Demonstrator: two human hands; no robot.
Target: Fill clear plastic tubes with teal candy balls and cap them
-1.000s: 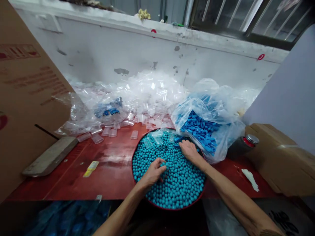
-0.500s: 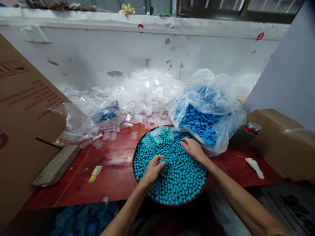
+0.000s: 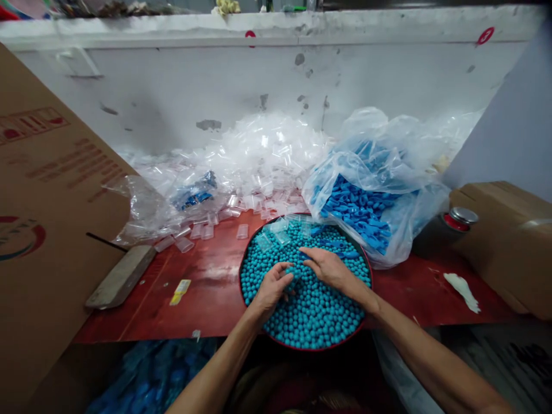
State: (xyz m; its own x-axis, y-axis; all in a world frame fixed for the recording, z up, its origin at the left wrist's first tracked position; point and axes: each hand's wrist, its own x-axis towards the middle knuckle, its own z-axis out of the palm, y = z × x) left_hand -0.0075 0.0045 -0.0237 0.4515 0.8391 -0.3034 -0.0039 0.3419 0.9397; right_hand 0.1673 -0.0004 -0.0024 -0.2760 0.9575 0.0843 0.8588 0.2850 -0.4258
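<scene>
A round red-rimmed tray [image 3: 371,276] full of small teal balls [image 3: 319,322] stands before me. Over its middle, my left hand [image 3: 273,286] curls its fingers and thumb around something; teal shows between them, but I cannot make out the object. Close by on the right, my right hand [image 3: 330,269] has its fingertips together on a small blue plastic piece [image 3: 304,256], mostly covered by the fingers. More blue plastic pieces [image 3: 347,254] lie on the balls beyond that hand. Several clear plastic cups [image 3: 281,237] rest at the tray's far side.
A heap of clear cups [image 3: 267,155] lies along the wall. An open bag of blue pieces [image 3: 366,213] adjoins the tray. Cardboard boxes [image 3: 52,190] flank the red table [image 3: 207,287]; a grey block [image 3: 123,276] is left, a lidded flask [image 3: 461,218] right.
My right hand has moved left and nearer to my left hand, onto the blue piece. The left hand stays curled over the tray. The camera view has shifted slightly.
</scene>
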